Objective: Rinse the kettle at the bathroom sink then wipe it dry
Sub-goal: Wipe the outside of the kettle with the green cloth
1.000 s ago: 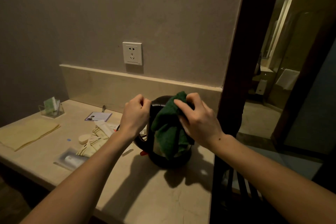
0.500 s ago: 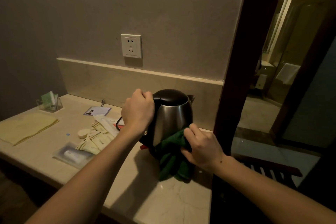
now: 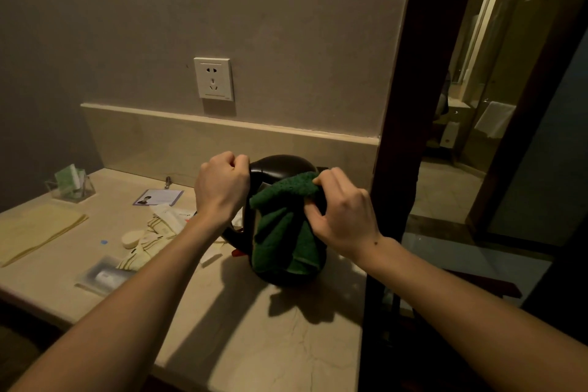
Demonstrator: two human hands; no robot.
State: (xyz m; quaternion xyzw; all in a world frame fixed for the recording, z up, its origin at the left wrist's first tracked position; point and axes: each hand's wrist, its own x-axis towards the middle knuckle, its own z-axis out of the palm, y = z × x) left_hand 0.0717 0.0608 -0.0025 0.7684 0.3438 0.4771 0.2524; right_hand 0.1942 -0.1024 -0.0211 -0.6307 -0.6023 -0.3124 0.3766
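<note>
Pressing sideways could slide the kettle [image 3: 283, 165] off the nearby surface [image 3: 254, 344] edge; left fingers [image 3: 237, 163] clench its handle [image 3: 230, 237], right fingers [image 3: 322, 180] pinch the cloth [image 3: 280, 232].

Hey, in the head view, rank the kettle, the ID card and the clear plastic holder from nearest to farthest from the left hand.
1. kettle: its handle is gripped by the left hand.
2. ID card: flat on the counter, left of that hand.
3. clear plastic holder: far left, by the wall.
</note>
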